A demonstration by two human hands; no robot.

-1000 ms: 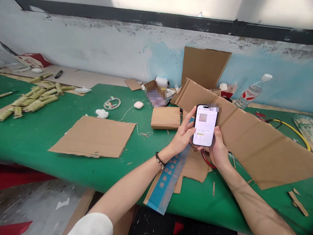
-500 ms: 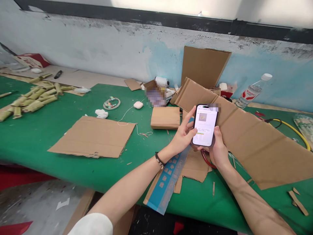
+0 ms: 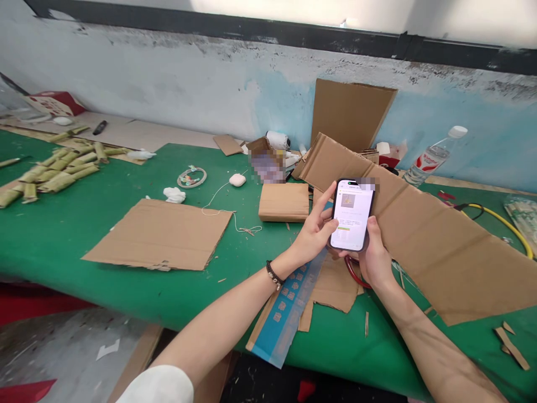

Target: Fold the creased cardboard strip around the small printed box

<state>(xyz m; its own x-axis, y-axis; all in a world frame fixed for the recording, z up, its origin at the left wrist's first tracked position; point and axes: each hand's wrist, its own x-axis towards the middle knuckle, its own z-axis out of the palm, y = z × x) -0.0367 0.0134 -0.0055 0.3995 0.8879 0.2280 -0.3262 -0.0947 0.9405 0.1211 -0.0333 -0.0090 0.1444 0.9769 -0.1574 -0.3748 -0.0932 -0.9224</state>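
A smartphone (image 3: 352,218) with a lit white screen is held upright above the table by both hands. My left hand (image 3: 316,226) grips its left edge, the thumb on the lower left of the screen and a finger along the upper side. Around the lower right edge, my right hand (image 3: 375,252) is closed, thumb against the side. Below the hands lie a blue printed strip (image 3: 279,313), torn cardboard (image 3: 335,285) and a red curved handle (image 3: 356,274), partly hidden. Right behind the phone leans a long cardboard sheet (image 3: 440,240).
On the green table (image 3: 180,296) are a flat cardboard piece (image 3: 159,235), a small cardboard box (image 3: 283,202), a white case with string (image 3: 237,179), a tape ring (image 3: 192,177) and cut plant stalks (image 3: 59,170). A water bottle (image 3: 432,159) stands tilted-looking near the wall.
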